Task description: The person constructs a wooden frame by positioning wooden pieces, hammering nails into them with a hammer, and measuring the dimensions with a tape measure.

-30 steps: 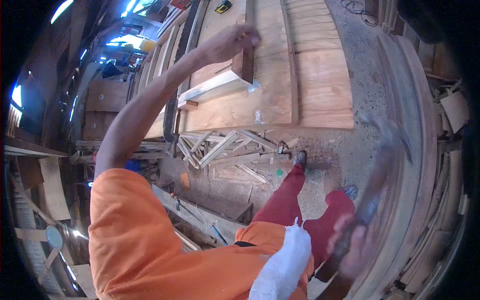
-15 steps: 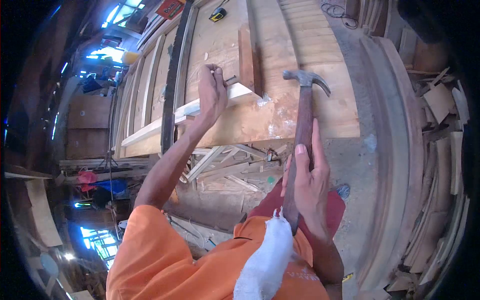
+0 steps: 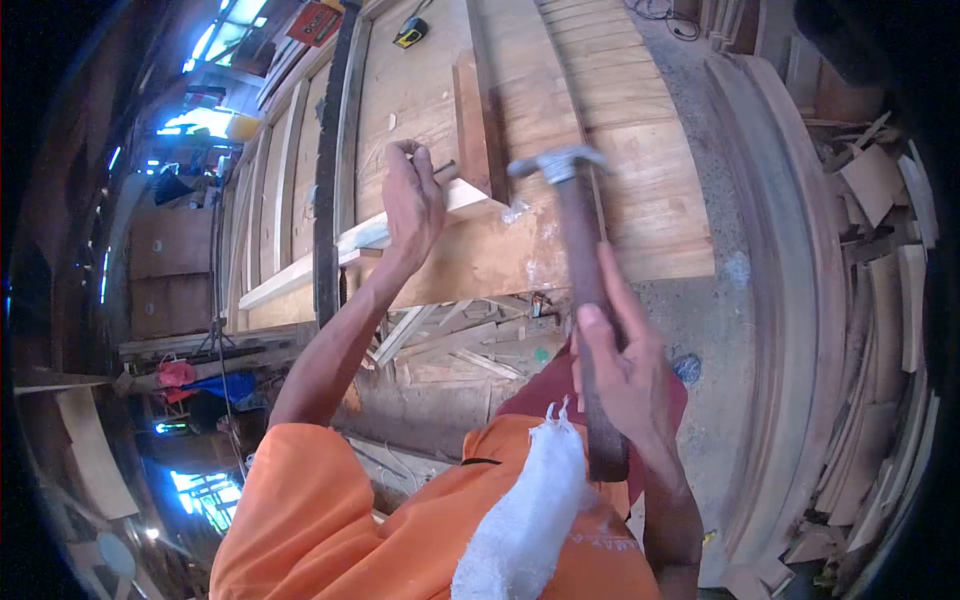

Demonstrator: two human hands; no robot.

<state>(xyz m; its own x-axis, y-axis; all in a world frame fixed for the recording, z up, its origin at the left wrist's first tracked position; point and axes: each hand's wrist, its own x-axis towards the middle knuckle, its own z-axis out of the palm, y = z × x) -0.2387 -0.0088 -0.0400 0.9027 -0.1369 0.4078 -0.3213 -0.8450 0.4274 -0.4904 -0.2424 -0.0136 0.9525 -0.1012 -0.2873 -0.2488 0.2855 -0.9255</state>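
Note:
My right hand (image 3: 625,370) is wrapped round the wooden handle of a claw hammer (image 3: 580,230), its blurred metal head raised over the plywood (image 3: 640,190). Between the thumb and fingers of my left hand (image 3: 415,200) is a dark nail (image 3: 444,167), pointing right. It is just above a pale wooden strip (image 3: 470,196) with a slanted end. That end meets a reddish-brown wooden block (image 3: 474,120) standing along the panel. How far the nail's tip is from the wood cannot be made out.
A yellow-and-black tape measure (image 3: 411,32) lies at the panel's far part. A dark clamp bar (image 3: 327,190) crosses its left side. Wood offcuts (image 3: 405,338) lie on the floor below. Long boards (image 3: 770,260) run along the right.
My left hand, earlier at the block's top, came down to the pale strip, where the nail shows. The hammer swung up from low right over the panel, then shifted slightly left.

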